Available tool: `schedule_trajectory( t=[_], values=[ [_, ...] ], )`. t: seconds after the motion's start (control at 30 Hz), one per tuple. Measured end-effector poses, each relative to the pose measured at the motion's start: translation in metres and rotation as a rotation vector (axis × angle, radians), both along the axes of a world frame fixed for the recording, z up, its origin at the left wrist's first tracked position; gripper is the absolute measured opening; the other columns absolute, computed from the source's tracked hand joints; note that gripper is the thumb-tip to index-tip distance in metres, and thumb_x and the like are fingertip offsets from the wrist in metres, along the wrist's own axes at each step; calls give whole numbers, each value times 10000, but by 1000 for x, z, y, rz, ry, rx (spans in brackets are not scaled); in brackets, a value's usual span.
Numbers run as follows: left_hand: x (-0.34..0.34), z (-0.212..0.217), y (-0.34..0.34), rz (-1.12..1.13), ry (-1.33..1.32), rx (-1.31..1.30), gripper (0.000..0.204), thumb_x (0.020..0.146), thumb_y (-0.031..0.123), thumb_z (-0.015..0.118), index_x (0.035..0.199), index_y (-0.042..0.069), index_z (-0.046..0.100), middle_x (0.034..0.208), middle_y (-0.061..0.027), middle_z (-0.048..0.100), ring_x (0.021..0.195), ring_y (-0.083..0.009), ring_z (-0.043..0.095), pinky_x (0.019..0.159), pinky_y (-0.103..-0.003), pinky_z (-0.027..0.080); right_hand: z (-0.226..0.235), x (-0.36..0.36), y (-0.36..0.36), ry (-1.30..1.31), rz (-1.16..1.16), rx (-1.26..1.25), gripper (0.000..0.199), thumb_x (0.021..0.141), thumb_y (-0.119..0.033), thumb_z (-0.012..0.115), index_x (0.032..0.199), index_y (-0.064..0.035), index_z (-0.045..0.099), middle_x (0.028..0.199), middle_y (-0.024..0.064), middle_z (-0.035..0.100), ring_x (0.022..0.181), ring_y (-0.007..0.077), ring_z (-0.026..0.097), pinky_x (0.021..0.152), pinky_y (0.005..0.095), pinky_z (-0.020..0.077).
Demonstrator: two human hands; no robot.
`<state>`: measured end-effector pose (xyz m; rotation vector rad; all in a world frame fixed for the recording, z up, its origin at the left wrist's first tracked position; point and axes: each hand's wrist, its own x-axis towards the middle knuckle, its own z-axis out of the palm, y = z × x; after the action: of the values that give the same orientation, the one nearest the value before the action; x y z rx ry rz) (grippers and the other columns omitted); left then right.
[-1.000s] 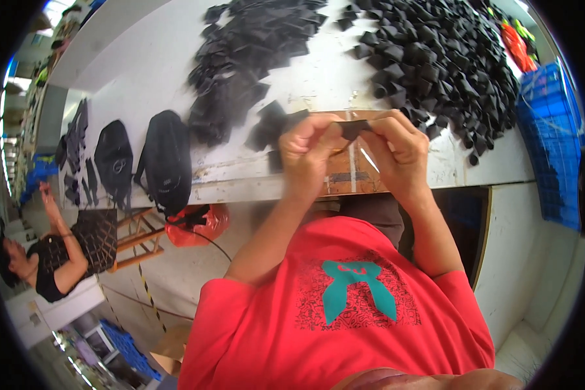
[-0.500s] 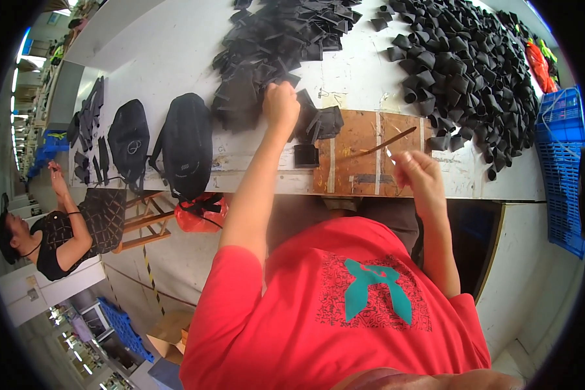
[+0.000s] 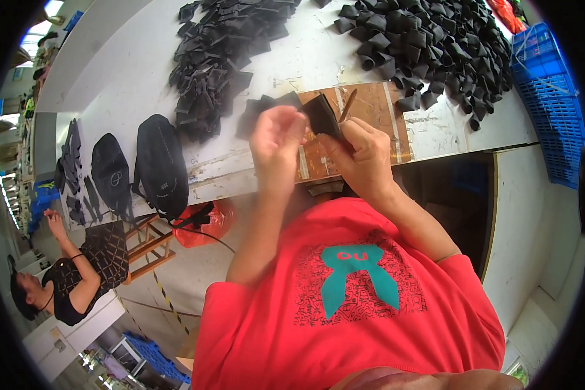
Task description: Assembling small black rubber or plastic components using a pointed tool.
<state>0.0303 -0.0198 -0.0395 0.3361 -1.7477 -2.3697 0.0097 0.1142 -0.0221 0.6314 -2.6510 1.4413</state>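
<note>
Head view. The left hand (image 3: 276,140) and the right hand (image 3: 364,153) meet above the near edge of the white worktable (image 3: 130,84), just over a brown board (image 3: 370,127) that lies on it. Between them is a small black fabric piece (image 3: 322,116), at about twelve o'clock from the worker's red shirt (image 3: 351,305). The left hand's fingers are curled in and touch the piece at its nine o'clock edge. The right hand is closed round the piece's lower corner, thumb against fingers; a thin stick-like tool (image 3: 346,104) rises from the same grip toward one o'clock.

At eleven o'clock from the hands lies a heap of flat black pieces (image 3: 224,55). At one o'clock a larger heap of folded black pieces (image 3: 429,45) spreads across the table. A blue plastic crate (image 3: 546,97) stands at three o'clock, off the table's end. Two black bags (image 3: 159,166) lie at nine o'clock on the table's near edge, with a red bag (image 3: 205,224) hanging below them. A second person (image 3: 65,279) sits at eight o'clock, well apart.
</note>
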Motion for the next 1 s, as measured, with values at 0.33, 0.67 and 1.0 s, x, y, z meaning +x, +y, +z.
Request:
schedule_trajectory(
  t=[0.33,0.67,1.0],
  values=[
    [4,23,8,-15,-110,54,104,781,99,617,768,5,576,667,10,543,602,-47,463,539,-179,355,-8,5,15,544,21,237,134,655,-68,645,680,-71,513,606,46,443,517,195,484,431,313,387],
    [5,19,15,-103,-73,-125,57,777,57,613,779,1,602,650,14,565,579,-23,484,517,-162,381,10,9,29,105,53,41,191,674,-126,673,801,-54,551,714,49,503,611,182,533,508,278,428],
    [12,12,49,253,254,-739,46,792,4,565,829,-4,539,681,-24,568,536,-48,516,462,-178,413,1,4,17,255,-125,-63,104,678,0,621,769,-36,586,632,72,493,497,180,495,452,281,396]
  ],
)
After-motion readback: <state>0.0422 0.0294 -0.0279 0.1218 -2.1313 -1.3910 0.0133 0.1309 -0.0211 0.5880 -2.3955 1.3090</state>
